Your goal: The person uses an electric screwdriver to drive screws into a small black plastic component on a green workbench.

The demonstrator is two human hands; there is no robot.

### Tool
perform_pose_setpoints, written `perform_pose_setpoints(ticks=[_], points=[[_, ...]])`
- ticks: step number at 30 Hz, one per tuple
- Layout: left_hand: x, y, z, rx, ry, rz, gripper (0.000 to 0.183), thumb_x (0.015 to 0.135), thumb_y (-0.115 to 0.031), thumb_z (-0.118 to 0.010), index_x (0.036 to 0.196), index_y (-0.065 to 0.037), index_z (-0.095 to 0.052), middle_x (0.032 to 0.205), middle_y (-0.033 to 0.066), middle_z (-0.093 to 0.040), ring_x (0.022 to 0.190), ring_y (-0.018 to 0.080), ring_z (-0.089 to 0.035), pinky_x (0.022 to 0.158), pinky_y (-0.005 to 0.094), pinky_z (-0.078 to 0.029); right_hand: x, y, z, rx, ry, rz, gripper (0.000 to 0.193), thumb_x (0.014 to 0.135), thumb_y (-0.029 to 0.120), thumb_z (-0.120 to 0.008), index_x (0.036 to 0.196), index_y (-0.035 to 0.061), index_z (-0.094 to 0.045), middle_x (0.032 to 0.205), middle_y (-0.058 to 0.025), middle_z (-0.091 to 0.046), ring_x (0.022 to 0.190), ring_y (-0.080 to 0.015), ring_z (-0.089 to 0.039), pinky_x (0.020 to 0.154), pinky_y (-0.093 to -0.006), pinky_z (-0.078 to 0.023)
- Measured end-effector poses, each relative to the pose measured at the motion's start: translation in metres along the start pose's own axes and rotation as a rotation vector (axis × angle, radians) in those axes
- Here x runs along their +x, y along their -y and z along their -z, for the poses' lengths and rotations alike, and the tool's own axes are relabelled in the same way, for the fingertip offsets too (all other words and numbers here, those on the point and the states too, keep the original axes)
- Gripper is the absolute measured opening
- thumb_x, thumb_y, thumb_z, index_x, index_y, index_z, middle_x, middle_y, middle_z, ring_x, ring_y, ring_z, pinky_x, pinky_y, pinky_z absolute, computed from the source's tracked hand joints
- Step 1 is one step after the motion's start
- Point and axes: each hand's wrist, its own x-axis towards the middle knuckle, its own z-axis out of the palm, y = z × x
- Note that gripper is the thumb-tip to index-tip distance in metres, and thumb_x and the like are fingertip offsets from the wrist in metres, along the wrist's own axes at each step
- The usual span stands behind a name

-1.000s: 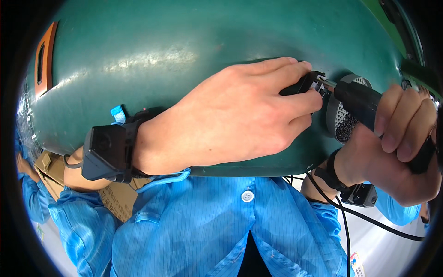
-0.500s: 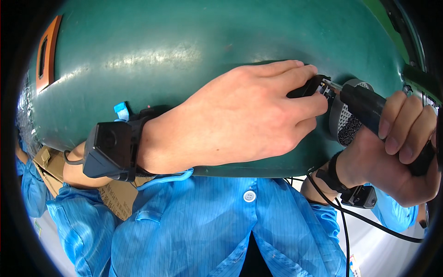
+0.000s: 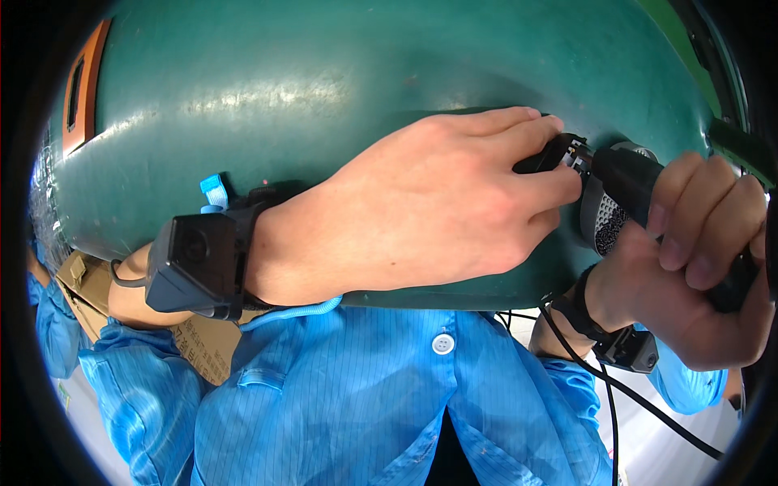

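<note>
My left hand [image 3: 421,202] is closed on a small black part [image 3: 535,159] and presses it to the green mat. Silvery metal pieces show at the part's right end. My right hand [image 3: 697,251] is wrapped round the black body of an electric screwdriver [image 3: 628,180], which lies nearly level and points left. Its nose meets the metal end of the part; the very tip is hard to make out. Just under the screwdriver stands a round grey dish [image 3: 594,206] holding many tiny dark pieces, probably screws, partly covered by the tool and my right hand.
An orange frame with a dark slot [image 3: 83,85] lies at the far left of the green tabletop [image 3: 324,49]. A cardboard box [image 3: 212,344] is below the table's left edge. Black cables [image 3: 648,405] hang by my right wrist. Another person's blue sleeve [image 3: 57,324] shows at the left rim.
The screwdriver has shifted slightly left and closer to the part, so less of its metal shaft shows. My left hand and the part have slid slightly right.
</note>
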Motion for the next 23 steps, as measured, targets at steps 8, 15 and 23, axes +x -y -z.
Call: perform_pose_setpoints(ticks=[8, 15, 23], points=[[0.002, 0.0, -0.002, 0.009, 0.011, 0.0, 0.012, 0.071, -0.015, -0.071, 0.077, -0.005, -0.071, 0.092, 0.0018, -0.062, 0.108, 0.0242, -0.062, 0.092, 0.0298, -0.056, -0.003, -0.003, 0.003, -0.021, -0.024, -0.034, 0.033, 0.105, 0.03, -0.037, 0.096, 0.0016, -0.051, 0.059, -0.0067, -0.046, 0.039, -0.0177, -0.042, 0.032, -0.0331, -0.035], [0.004, 0.005, 0.007, 0.003, 0.099, -0.046, 0.016, 0.074, -0.014, -0.069, 0.086, -0.004, -0.073, 0.102, 0.003, -0.061, 0.123, 0.0272, -0.06, 0.103, 0.0324, -0.054, 0.013, 0.052, 0.054, 0.012, 0.079, 0.067, 0.033, 0.105, 0.03, -0.037, 0.096, 0.0015, -0.051, 0.058, -0.0065, -0.046, 0.039, -0.0174, -0.041, 0.032, -0.0331, -0.035], [0.016, 0.016, 0.026, -0.072, 0.301, -0.058, 0.055, 0.058, -0.009, -0.085, 0.109, 0.004, -0.071, 0.123, 0.0142, -0.066, 0.129, 0.0416, -0.06, 0.101, 0.0471, -0.057, -0.02, 0.048, 0.049, 0.148, -0.045, 0.06, 0.029, 0.104, 0.031, -0.04, 0.105, 0.0033, -0.047, 0.06, -0.0103, -0.047, 0.041, -0.0221, -0.045, 0.034, -0.0385, -0.041]])
